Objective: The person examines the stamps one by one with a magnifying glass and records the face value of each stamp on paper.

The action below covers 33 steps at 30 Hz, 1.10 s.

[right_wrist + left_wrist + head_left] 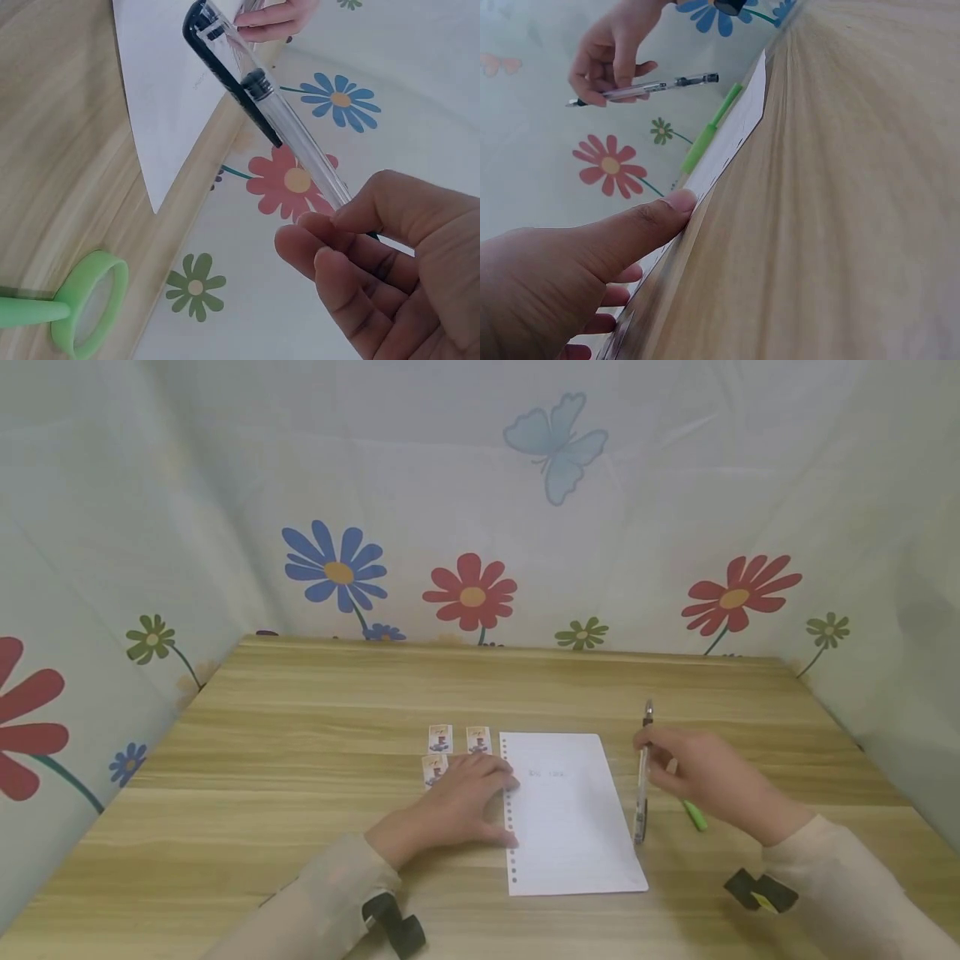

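Note:
A loose-leaf sheet of paper (566, 835) with punched holes along its left edge lies on the table, with faint writing near its top. My left hand (457, 802) rests at that edge, thumb and fingertips touching it. Over the table, right of the sheet, my right hand (705, 777) pinches a clear-barrelled pen (642, 785) between thumb and fingers. The pen's black clip (232, 82) is at the end away from the fingers in the right wrist view. Behind the left hand lie small stamp-like pictures (478, 740), one partly covered by the hand.
A green magnifying glass (112, 300) lies on the table right of the paper, mostly hidden by the right hand in the head view. The wooden table (300, 693) ends at a flower-printed curtain (615, 552) behind and at both sides. Black straps (393, 927) sit on both wrists.

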Tool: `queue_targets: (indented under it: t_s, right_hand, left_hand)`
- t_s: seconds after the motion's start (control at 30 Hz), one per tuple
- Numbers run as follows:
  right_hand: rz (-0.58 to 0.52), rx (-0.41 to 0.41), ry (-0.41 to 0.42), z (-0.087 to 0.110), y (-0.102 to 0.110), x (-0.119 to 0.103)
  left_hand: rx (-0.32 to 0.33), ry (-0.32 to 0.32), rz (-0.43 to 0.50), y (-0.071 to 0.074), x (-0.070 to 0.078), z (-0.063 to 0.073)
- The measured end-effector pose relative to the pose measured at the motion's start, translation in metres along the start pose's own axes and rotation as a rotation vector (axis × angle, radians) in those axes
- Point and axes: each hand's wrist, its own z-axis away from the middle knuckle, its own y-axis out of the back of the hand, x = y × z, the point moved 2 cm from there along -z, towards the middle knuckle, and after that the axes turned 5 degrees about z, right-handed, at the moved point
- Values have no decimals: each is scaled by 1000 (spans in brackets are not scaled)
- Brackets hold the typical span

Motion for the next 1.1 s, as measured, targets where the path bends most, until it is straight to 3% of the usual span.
queue_targets:
  t_s: [0.27, 0.57, 1.1]
  right_hand:
    - [38, 37, 36, -1, 3, -1]
    - [30, 66, 5, -1, 2, -5]
    - [-153, 97, 0, -6, 0, -15]
  left_hand:
    - [2, -1, 2, 0, 1, 0]
    - [8, -3, 4, 0, 1, 1]
    - [-2, 4, 6, -1, 1, 1]
